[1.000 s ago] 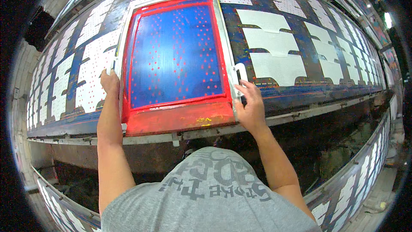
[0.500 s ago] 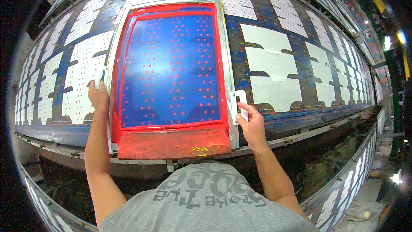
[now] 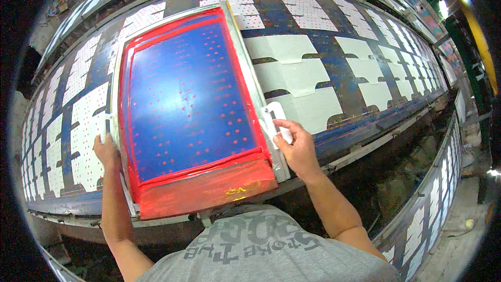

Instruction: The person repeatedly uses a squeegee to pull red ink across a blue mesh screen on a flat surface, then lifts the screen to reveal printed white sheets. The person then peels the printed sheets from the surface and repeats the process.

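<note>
A screen printing frame (image 3: 241,55) with a metal rim lies before me over the long table. Its blue mesh (image 3: 177,104) carries rows of red dots and a red ink border; a red-stained flap (image 3: 209,193) hangs at the near end. My left hand (image 3: 107,152) is closed round the white handle (image 3: 108,125) on the frame's left side. On the right side, my right hand (image 3: 298,149) grips another white handle (image 3: 279,120), its fingers curled through the loop. Whatever lies directly beneath the frame is mostly hidden.
White cut panels lie in rows along the dark table (image 3: 331,70). Left of the frame, panels (image 3: 90,136) bear red dots; the nearest ones on the right (image 3: 302,86) are plain white. A rail (image 3: 360,154) edges the table's near side. Another panel-covered table (image 3: 425,209) stands at lower right.
The frame now sits further left in view and looks tilted, its far end leaning left. More plain white panels show at its right. Both hands keep hold of the handles.
</note>
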Demonstrator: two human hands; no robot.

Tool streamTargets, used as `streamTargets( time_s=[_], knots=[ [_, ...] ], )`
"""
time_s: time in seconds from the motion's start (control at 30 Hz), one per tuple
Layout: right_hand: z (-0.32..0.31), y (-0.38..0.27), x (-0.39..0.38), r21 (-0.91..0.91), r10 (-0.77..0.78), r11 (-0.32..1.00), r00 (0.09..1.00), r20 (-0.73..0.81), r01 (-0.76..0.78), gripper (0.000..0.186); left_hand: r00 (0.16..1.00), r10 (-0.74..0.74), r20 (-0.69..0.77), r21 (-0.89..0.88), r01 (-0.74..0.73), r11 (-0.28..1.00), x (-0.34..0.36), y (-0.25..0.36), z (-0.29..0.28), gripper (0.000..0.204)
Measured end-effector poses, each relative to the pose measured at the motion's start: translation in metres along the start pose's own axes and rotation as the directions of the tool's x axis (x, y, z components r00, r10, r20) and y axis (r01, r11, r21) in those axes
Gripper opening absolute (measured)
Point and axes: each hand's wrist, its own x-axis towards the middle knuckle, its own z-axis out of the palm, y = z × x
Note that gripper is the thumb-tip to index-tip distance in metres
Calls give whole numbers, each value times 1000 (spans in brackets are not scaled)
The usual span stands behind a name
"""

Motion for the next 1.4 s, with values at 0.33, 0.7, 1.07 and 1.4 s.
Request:
streamTargets(
  time_s=[0.33, 0.7, 1.07, 1.4],
  knots=[
    [-174, 94, 55, -85, 61, 994, 993, -99, -70, 43, 966, 69, -248, -16, -75, 997, -128, 171, 117, 27],
    [-324, 173, 74, 9, 170, 985, 978, -119, -170, 39, 987, -158, -5, -240, 152, 959, -244, 325, 171, 23],
    [-366, 196, 82, 97, 213, 972, 977, 2, -212, 41, 990, -137, -42, -125, 131, 983, -270, 346, 183, 22],
    [-375, 197, 79, -309, -4, 951, 999, -34, -6, 51, 988, -156, 1, -54, 156, 986, -278, 345, 198, 26]
  ],
)
